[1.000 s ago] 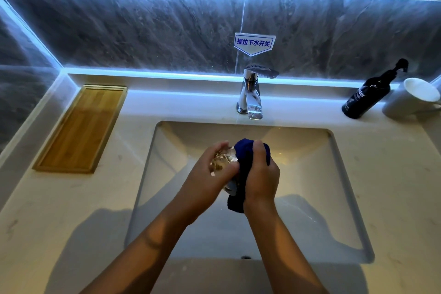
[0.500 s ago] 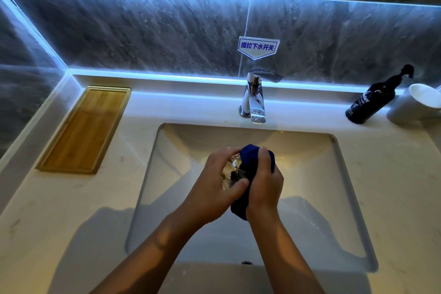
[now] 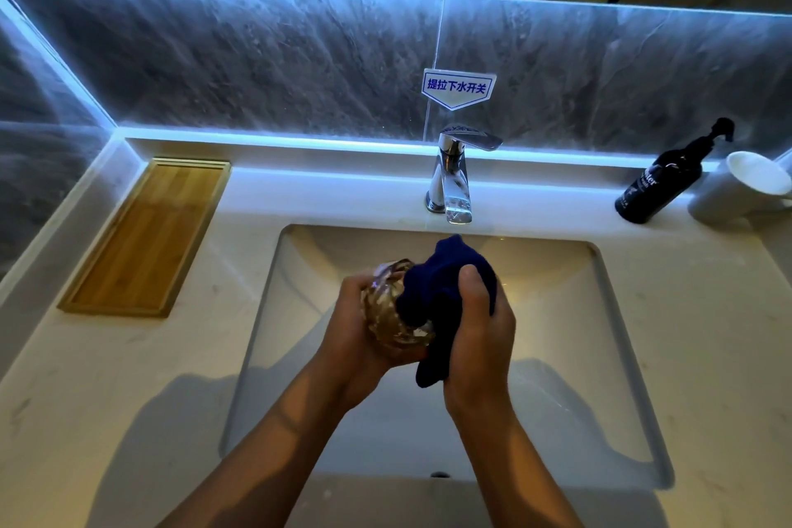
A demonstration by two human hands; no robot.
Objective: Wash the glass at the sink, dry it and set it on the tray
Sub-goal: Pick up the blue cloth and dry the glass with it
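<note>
A clear cut-pattern glass [image 3: 392,313] lies on its side in my left hand [image 3: 351,334], held over the sink basin [image 3: 574,356]. My right hand [image 3: 482,339] grips a dark blue cloth [image 3: 441,292], part of which is pushed into the glass's mouth while a tail hangs down below. The wooden tray [image 3: 145,236] lies on the counter to the left of the basin, with nothing on it. No water runs from the chrome faucet [image 3: 450,180].
A black pump bottle [image 3: 660,184] and a white mug [image 3: 737,189] stand at the back right of the pale stone counter [image 3: 107,377]. A small blue-lettered sign [image 3: 457,88] is stuck on the grey wall above the faucet. A lit mirror runs along the top.
The glass has turned in my left hand and shows more of its side. My right hand has shifted the cloth, which now bunches higher above the glass.
</note>
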